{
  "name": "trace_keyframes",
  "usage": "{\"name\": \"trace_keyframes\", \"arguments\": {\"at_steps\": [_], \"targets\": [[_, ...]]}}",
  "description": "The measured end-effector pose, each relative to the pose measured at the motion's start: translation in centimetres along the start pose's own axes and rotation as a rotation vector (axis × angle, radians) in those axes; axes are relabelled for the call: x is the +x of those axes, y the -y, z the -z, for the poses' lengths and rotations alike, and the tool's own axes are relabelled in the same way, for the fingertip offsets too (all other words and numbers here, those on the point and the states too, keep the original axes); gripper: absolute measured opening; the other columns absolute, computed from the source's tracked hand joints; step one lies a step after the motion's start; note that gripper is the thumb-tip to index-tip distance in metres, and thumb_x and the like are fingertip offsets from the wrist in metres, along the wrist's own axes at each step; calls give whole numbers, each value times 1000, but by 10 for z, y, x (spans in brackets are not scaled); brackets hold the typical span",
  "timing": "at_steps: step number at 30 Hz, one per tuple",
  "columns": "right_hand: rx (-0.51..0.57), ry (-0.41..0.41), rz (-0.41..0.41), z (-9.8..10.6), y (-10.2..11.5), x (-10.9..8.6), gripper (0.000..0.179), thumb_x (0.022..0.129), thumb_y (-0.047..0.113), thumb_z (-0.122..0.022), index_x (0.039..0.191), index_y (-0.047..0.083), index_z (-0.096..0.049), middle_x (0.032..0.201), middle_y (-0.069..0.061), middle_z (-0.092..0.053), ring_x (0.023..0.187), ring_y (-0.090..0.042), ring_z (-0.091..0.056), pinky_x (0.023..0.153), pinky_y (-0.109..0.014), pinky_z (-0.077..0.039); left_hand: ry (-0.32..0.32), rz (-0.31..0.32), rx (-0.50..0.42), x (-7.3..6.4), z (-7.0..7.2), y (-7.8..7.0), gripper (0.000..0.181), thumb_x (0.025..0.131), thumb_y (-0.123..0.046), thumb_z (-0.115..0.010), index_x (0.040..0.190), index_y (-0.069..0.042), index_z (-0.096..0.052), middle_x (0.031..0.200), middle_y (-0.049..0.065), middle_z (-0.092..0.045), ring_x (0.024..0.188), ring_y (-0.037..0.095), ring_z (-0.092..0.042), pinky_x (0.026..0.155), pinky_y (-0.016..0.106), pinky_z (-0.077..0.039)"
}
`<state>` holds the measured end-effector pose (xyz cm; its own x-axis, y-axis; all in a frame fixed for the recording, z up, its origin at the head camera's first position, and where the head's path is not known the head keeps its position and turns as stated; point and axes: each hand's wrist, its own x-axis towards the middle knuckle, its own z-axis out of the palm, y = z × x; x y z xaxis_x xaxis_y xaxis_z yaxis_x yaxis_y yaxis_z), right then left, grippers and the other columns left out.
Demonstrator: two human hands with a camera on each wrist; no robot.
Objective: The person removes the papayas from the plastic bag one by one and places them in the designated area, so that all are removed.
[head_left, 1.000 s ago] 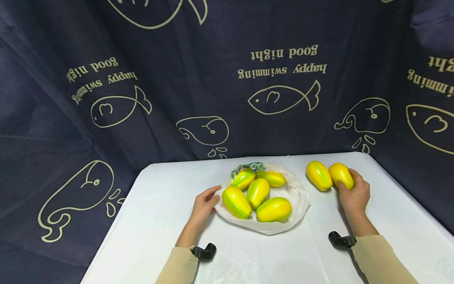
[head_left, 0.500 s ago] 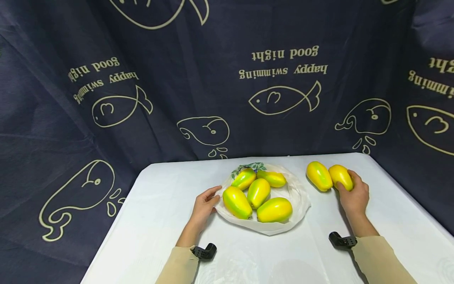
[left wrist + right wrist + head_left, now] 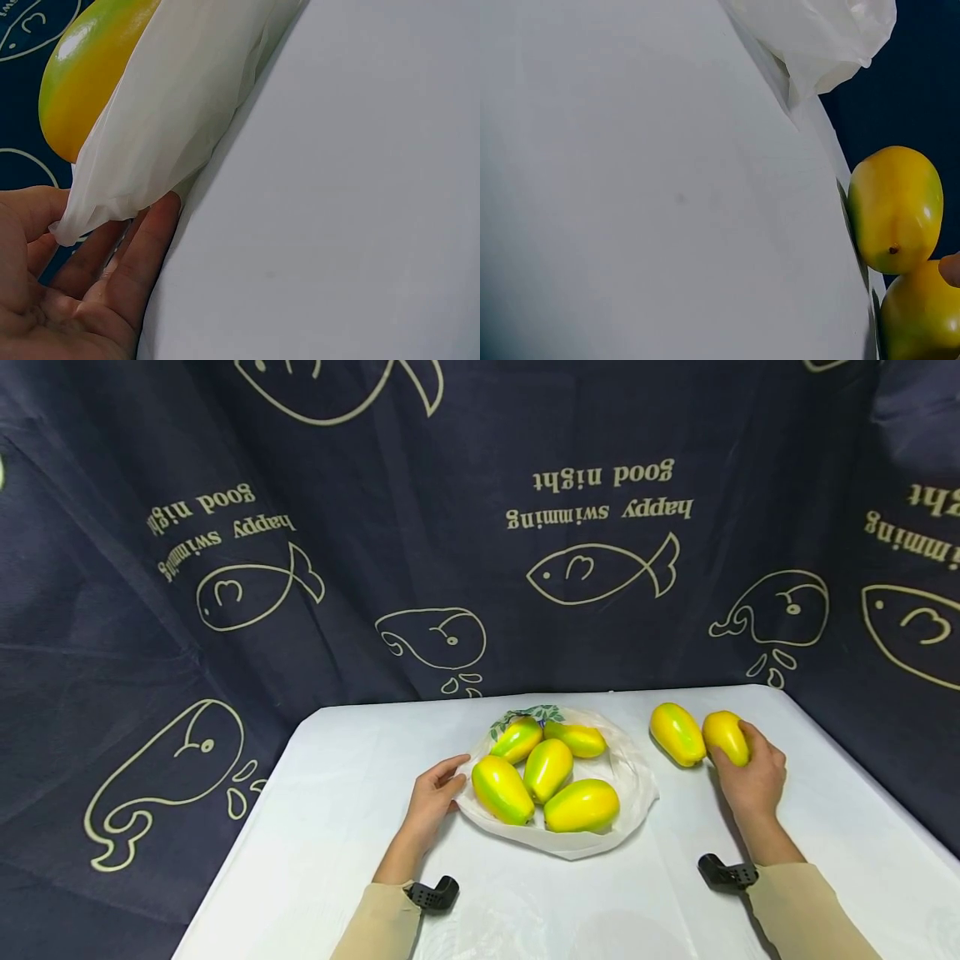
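A thin white plastic bag (image 3: 570,843) lies spread on the table with several yellow-green papayas in it, among them one papaya (image 3: 582,806) at the front. My left hand (image 3: 431,797) holds the bag's left edge; in the left wrist view its thumb and fingers (image 3: 142,259) lie on either side of the gathered plastic. At the back right, my right hand (image 3: 752,772) grips another papaya (image 3: 724,735), thumb on the near side and fingers round its right. Just left of that lies a loose papaya (image 3: 677,735). The right wrist view shows only a fingertip (image 3: 951,270).
A white sheet covers the table (image 3: 360,752). Behind it hangs a dark blue curtain (image 3: 450,552) printed with fish and whales. Each wrist wears a black camera, one camera (image 3: 435,893) on the left and another camera (image 3: 726,872) on the right.
The gripped papaya has shifted slightly right with my right hand, leaving a small gap beside the loose one. My left hand and the bag stay where they were.
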<state>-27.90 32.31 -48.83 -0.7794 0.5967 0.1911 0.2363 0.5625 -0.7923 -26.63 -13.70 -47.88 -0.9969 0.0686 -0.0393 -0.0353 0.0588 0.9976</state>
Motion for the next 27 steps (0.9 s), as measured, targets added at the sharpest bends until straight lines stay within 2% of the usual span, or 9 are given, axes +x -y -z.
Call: {"name": "trace_keyframes", "arguments": {"at_steps": [5, 9, 15, 19, 23, 27], "targets": [[-26, 11, 0, 1, 1, 0, 68, 96, 22, -59, 157, 14, -29, 156, -27, -29, 144, -48, -25, 115, -62, -23, -5, -10, 1, -5, -1, -5, 37, 98, -7, -58, 135, -6, -61, 137, 20, -58, 84, 10, -63, 62, 22, -56], [-51, 27, 15, 2, 0, 0, 71, 95, 25, -59, 158, 15, -28, 160, -27, -19, 146, -49, -18, 116, -64, -21, -6, 1, -2, -4, -1, -5, 38, 98, -7, -59, 135, -8, -62, 139, 19, -57, 84, 10, -63, 62, 21, -55], [-74, 31, 65, 7, 2, -5, 71, 94, 24, -60, 158, 18, -28, 165, -21, -8, 150, -46, -9, 116, -67, -17, 3, -7, -17, -4, 0, -6, 38, 97, -6, -59, 135, -7, -62, 141, 20, -56, 84, 11, -64, 62, 21, -56], [-61, 16, 137, 11, 10, -11, 68, 94, 19, -62, 156, 17, -33, 165, -19, -13, 150, -47, -12, 116, -67, -17, 5, -4, -16, -3, 0, -4, 38, 97, -6, -59, 135, -7, -62, 140, 20, -56, 84, 11, -64, 62, 22, -56], [-16, 18, 220, 16, 23, -18, 65, 93, 14, -65, 153, 15, -39, 162, -20, -23, 147, -47, -18, 115, -64, -20, -10, 5, 8, 5, 0, 8, 38, 98, -7, -59, 136, -9, -62, 140, 19, -57, 84, 10, -64, 62, 22, -56], [17, 56, 313, 20, 38, -25, 62, 94, 13, -65, 151, 14, -42, 158, -22, -32, 141, -48, -26, 108, -62, -25, -27, 0, 16, 13, 1, 20, 38, 98, -11, -61, 136, -13, -62, 139, 16, -58, 82, 10, -62, 60, 22, -55]]}}
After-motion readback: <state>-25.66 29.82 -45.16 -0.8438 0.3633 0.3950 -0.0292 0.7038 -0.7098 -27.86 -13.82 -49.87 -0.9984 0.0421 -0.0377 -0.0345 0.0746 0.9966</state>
